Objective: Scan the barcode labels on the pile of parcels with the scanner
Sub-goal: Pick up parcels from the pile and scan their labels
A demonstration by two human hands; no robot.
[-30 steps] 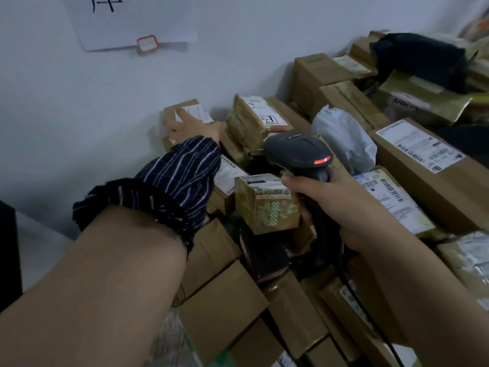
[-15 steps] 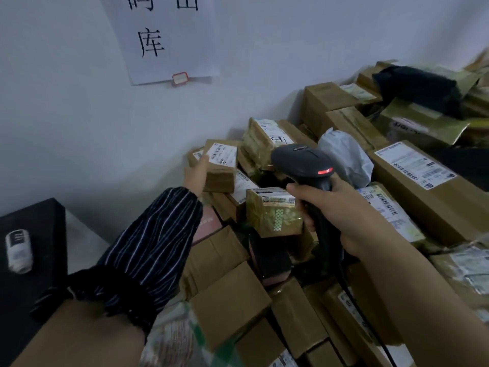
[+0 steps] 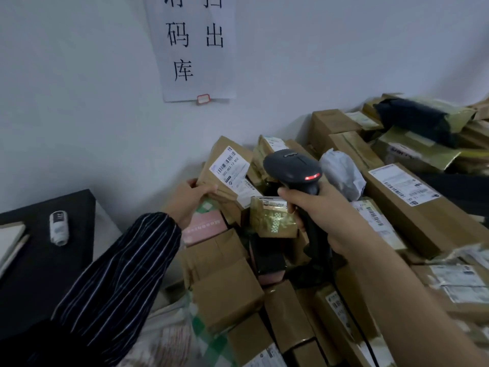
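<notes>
Wall (image 3: 79, 102), parcel pile (image 3: 227, 292), right hand (image 3: 325, 218) gripping scanner (image 3: 291, 168)

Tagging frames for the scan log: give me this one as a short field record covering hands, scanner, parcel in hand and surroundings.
left hand: grips the lower left end of the brown parcel, tilted up off the pile
barcode label: white, facing the camera
right hand: holds the scanner by its handle
scanner state: red light lit; head just right of the held parcel; aim at the label cannot be told
surroundings: pile lies against the wall; black table at left carries a white cylinder
</notes>
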